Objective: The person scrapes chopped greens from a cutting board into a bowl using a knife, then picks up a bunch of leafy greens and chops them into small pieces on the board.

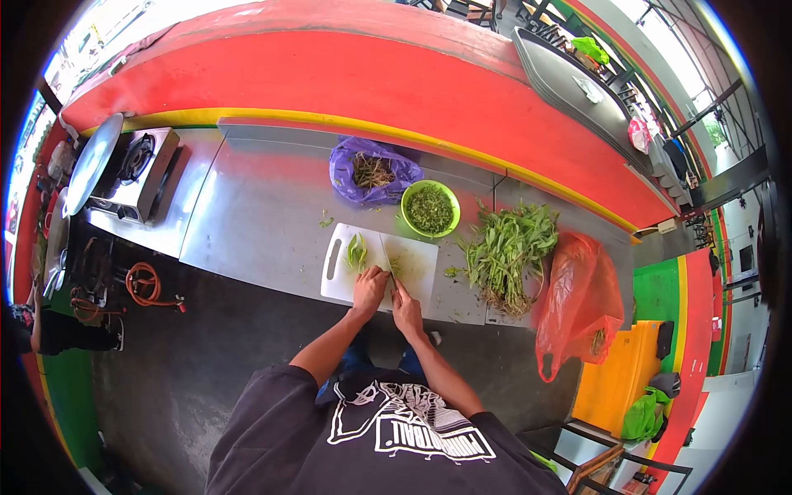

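My left hand (371, 289) is closed on a bunch of leafy greens (356, 252) lying on the white cutting board (341, 289). In my right hand (405, 308) is a knife (387, 257), its blade pointing away from me across the board, just right of my left fingers. Bits of chopped greens (397, 266) lie to the right of the blade. Behind the board stands a lime-green bowl (453, 198) full of finely chopped greens. A large pile of whole greens with roots (510, 252) rests right of the board.
A purple bag (342, 177) holds stems and roots at the back. An orange-red plastic bag (582, 289) hangs over the right end of the steel counter (264, 190). At far left sits a gas stove (147, 169) beside a round metal lid (92, 165). A red wall runs behind.
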`<action>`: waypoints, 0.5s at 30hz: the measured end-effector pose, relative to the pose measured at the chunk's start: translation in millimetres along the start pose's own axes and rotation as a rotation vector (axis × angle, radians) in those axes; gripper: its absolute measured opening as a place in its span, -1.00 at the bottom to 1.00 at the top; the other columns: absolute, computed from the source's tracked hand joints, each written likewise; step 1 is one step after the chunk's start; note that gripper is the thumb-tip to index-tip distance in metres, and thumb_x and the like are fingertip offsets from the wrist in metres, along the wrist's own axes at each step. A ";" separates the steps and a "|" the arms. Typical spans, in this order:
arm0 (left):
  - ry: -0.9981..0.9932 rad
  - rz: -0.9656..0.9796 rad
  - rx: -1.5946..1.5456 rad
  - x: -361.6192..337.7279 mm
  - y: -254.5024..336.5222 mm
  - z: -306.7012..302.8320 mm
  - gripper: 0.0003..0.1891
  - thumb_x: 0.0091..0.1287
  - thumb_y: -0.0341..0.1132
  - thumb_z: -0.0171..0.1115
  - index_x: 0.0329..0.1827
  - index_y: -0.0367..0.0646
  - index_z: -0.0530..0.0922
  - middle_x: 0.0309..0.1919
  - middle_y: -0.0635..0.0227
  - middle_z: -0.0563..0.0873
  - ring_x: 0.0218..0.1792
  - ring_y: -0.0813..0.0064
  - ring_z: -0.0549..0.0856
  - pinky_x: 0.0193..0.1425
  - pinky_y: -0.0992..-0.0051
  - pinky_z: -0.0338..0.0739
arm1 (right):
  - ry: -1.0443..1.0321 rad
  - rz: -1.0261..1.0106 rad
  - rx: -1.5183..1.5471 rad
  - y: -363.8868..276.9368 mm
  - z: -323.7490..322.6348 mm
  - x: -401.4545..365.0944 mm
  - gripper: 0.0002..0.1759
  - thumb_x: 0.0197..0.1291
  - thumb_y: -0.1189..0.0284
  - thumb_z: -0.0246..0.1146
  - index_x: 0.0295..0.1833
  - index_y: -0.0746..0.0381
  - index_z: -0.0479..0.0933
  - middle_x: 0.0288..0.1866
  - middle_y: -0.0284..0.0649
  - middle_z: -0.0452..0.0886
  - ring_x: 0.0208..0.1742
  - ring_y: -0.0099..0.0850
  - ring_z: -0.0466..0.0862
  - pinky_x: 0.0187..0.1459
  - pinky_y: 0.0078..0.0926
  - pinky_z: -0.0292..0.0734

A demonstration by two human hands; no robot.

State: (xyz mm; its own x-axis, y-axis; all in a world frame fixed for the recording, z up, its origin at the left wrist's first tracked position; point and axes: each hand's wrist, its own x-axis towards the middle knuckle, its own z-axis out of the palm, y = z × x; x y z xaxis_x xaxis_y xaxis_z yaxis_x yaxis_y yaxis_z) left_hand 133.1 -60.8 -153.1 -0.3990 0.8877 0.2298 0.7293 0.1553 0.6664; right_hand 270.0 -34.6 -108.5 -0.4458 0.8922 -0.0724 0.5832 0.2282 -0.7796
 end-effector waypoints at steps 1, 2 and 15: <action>0.013 0.040 0.012 -0.9 1.1 -0.8 -0.82 0.35 -0.33 0.24 -0.04 -0.03 0.72 -0.18 0.44 0.68 -0.06 0.34 0.65 -0.01 0.29 0.46 | -0.002 -0.006 0.004 0.7 2.0 1.5 -0.56 0.49 0.32 0.14 0.41 0.20 0.46 -0.12 0.24 0.68 0.01 0.17 0.67 -0.10 -0.07 0.60; 0.030 0.078 0.025 -1.7 1.4 -1.9 -0.81 0.35 -0.33 0.24 -0.02 -0.03 0.71 -0.17 0.44 0.69 -0.06 0.33 0.65 -0.02 0.29 0.47 | 0.002 0.013 0.034 2.4 2.3 2.7 -0.55 0.49 0.31 0.13 0.42 0.18 0.46 -0.09 0.23 0.69 0.01 0.17 0.68 -0.08 -0.06 0.60; 0.359 -0.275 -0.209 4.7 -16.5 -64.5 -0.78 0.34 -0.38 0.35 0.00 -0.23 0.66 -0.21 0.13 0.68 -0.29 0.20 0.70 -0.17 0.28 0.61 | -0.013 0.070 0.142 -2.2 -15.5 -22.4 -0.53 0.49 0.27 0.13 0.39 0.27 0.46 -0.28 0.18 0.70 -0.18 0.00 0.77 -0.19 -0.21 0.59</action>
State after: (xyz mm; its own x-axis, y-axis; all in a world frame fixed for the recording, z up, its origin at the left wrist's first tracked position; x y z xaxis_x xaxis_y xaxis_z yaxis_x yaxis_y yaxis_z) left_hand 83.3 -87.2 -117.3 -0.7543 0.6147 0.2308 0.4575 0.2399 0.8562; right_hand 289.2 -49.0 -95.6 -0.4167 0.8987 -0.1372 0.5118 0.1072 -0.8524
